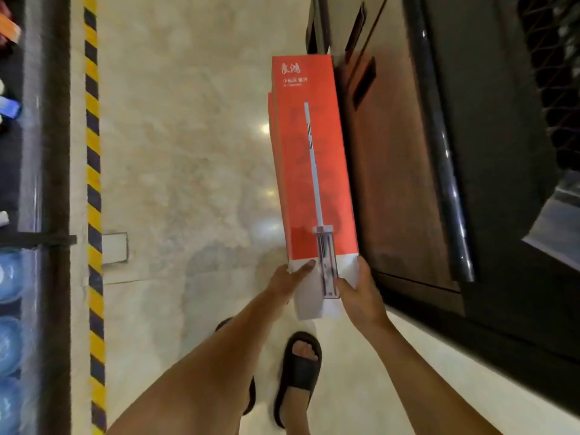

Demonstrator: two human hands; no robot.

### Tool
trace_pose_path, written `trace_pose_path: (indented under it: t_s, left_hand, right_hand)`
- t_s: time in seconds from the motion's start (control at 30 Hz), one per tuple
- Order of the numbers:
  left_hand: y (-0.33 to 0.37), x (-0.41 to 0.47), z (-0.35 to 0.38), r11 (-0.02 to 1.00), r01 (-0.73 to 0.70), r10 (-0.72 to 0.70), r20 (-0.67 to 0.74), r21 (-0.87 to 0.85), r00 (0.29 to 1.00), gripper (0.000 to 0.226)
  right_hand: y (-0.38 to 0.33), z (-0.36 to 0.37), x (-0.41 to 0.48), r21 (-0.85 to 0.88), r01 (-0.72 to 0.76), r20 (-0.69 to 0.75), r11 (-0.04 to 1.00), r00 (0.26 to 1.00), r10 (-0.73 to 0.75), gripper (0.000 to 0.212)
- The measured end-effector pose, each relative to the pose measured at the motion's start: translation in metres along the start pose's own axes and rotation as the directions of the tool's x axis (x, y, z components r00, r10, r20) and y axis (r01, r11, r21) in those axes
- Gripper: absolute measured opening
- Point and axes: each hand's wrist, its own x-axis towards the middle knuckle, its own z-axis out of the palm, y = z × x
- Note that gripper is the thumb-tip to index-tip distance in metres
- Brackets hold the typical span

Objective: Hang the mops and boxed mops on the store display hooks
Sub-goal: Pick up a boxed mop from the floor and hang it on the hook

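A long red boxed mop point(310, 158), with a printed picture of a mop and a white lower end, stretches away from me above the floor. A second red box shows as an edge point(270, 127) just under its left side. My left hand point(290, 277) grips the white near end from the left, fingers on top. My right hand point(361, 290) grips the same end from the right. No display hooks are visible.
A dark wooden cabinet or door point(395, 171) with a black rail point(439, 146) runs along the right. On the left stand shelves with blue containers point(9, 277) behind a yellow-black floor stripe point(93, 183). Pale marble floor point(188, 136) lies between; my sandalled foot point(298, 372) is below the box.
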Motion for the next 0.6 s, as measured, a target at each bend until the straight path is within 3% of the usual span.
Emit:
trace_pose_path:
  t_s: [0.2,0.3,0.4,0.53,0.6]
  left_hand:
    - [-0.014,0.016,-0.015,0.991,-0.016,0.021,0.034,-0.133,0.999,0.082]
    - [-0.014,0.013,-0.034,0.992,-0.065,0.065,0.001,-0.104,0.998,0.074]
    - [-0.011,0.005,-0.049,0.988,-0.124,0.122,-0.024,-0.093,0.992,0.073]
    - [0.004,-0.021,-0.051,0.975,-0.189,0.185,-0.049,-0.119,0.982,0.031]
    - [0.011,-0.036,-0.051,0.968,-0.215,0.209,-0.061,-0.129,0.976,0.027]
  right_hand:
    - [-0.001,0.009,0.002,0.171,-0.117,0.017,0.978,0.993,0.115,0.077]
    - [0.006,0.014,0.004,0.193,-0.163,0.086,0.968,0.985,0.149,0.081]
    - [0.003,0.015,0.004,0.251,-0.185,0.091,0.950,0.982,0.167,0.051]
    - [-0.018,0.013,0.002,0.322,-0.163,0.090,0.932,0.986,0.142,0.014]
    - [-0.036,0.009,-0.002,0.359,-0.169,0.117,0.918,0.984,0.135,0.016]
